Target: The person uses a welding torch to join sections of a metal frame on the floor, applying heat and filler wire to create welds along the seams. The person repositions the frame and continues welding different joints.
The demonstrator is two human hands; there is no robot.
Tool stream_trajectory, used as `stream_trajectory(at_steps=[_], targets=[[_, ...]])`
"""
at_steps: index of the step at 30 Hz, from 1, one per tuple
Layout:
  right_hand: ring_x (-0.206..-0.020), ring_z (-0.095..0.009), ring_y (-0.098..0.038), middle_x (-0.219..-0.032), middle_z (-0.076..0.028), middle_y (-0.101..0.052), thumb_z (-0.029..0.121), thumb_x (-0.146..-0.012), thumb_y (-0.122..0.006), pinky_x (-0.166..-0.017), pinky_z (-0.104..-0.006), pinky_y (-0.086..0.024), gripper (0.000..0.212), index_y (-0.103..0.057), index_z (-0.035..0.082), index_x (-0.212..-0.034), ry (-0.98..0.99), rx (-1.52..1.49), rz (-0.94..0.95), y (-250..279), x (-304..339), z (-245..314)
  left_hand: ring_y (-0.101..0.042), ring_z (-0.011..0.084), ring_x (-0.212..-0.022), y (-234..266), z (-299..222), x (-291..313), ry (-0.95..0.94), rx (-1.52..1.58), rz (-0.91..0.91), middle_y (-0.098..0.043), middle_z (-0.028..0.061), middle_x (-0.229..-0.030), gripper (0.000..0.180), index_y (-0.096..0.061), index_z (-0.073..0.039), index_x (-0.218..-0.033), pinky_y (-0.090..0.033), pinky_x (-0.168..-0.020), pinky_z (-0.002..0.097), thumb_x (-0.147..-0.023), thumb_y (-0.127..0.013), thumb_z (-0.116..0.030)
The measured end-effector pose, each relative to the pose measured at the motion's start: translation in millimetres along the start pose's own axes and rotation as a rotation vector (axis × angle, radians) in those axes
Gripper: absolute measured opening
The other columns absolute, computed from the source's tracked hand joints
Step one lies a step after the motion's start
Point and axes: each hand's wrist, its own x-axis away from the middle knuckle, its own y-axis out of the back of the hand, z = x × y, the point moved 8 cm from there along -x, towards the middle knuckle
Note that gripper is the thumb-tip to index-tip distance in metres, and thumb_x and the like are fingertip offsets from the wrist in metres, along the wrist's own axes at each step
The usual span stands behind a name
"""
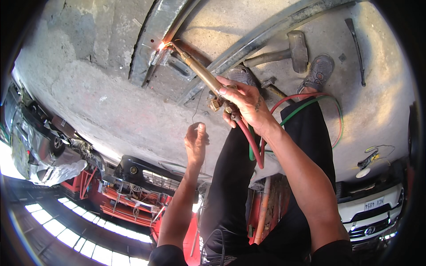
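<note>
My right hand [248,104] is wrapped round a brass gas torch [202,73] near its valve knobs. A red hose [248,137] and a green hose [301,111] run back from its end. The torch tip points up and left at a glowing orange spot [163,45] on a grey metal frame piece [151,48]. Sparks or flame shine there, and the bright glare hides the exact seam. Lower left of the torch, my left hand [196,142] is closed with the fingers pinched. A thin bent wire [197,104] rises from its fingertips toward the frame.
A long curved metal rail [266,33] lies across the concrete floor beyond my shoes. A sledgehammer [298,51], a smaller hammer [277,91] and a dark metal bar [356,53] are nearby. A white vehicle front [372,208] stands behind right, red racks [133,208] behind left.
</note>
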Motion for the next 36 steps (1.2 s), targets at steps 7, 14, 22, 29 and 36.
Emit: stream_trajectory(at_steps=[7, 14, 22, 29, 36], targets=[[-0.053, -0.012, -0.060, -0.088, -0.005, -0.062, 0.029, -0.101, -0.070, -0.043, -0.0265, -0.046, 0.061, -0.051, 0.001, -0.151, 0.003, 0.007, 0.014, -1.1, 0.3, 0.4, -0.060, 0.0120, -0.064, 1.8, 2.4, 0.9, 0.003, 0.017, -0.001, -0.061, 0.0042, -0.076, 0.069, -0.062, 0.004, -0.116, -0.052, -0.058, 0.0278, -0.097, -0.065, -0.062], [-0.055, -0.012, -0.060, -0.089, -0.006, -0.062, 0.028, -0.098, -0.070, -0.046, -0.0277, -0.048, 0.058, -0.055, -0.002, -0.146, 0.062, 0.097, -0.025, -4.6, 22.8, 13.7, -0.060, 0.0122, -0.064, 10.8, 6.5, 19.1, -0.019, 0.041, 0.003, -0.061, 0.0051, -0.077, 0.071, -0.059, 0.007, -0.126, -0.052, -0.058, 0.0279, -0.098, -0.066, -0.058], [-0.059, -0.013, -0.063, -0.092, -0.008, -0.065, 0.013, -0.095, -0.068, -0.049, -0.0271, -0.048, 0.063, -0.046, 0.000, -0.152, 0.051, 0.219, -0.056, -17.9, 112.6, 41.2, -0.061, 0.0122, -0.063, 25.6, 39.2, 75.7, 0.065, -0.024, -0.006, -0.062, 0.0046, -0.074, 0.051, -0.057, 0.007, -0.129, -0.052, -0.056, 0.0281, -0.098, -0.071, -0.031], [-0.065, -0.011, -0.063, -0.096, -0.007, -0.067, 0.007, -0.093, -0.071, -0.055, -0.0267, -0.051, 0.070, -0.041, 0.001, -0.156, 0.083, 0.429, -0.071, -37.8, 216.9, 88.1, -0.059, 0.0138, -0.064, 39.4, 89.5, 126.9, 0.145, 0.351, -0.054, -0.060, 0.0060, -0.076, 0.032, -0.058, -0.003, -0.127, -0.054, -0.054, 0.0313, -0.110, -0.049, -0.029], [-0.071, -0.009, -0.061, -0.096, -0.004, -0.064, 0.002, -0.090, -0.073, -0.059, -0.0247, -0.052, 0.067, -0.048, 0.003, -0.152, 0.286, 0.634, -0.121, -64.8, 330.6, 165.4, -0.057, 0.0130, -0.053, 63.9, 23.6, 174.6, -0.014, 0.260, -0.065, -0.058, 0.0062, -0.069, 0.031, -0.054, 0.002, -0.119, -0.048, -0.047, 0.0285, -0.105, -0.059, -0.025]])
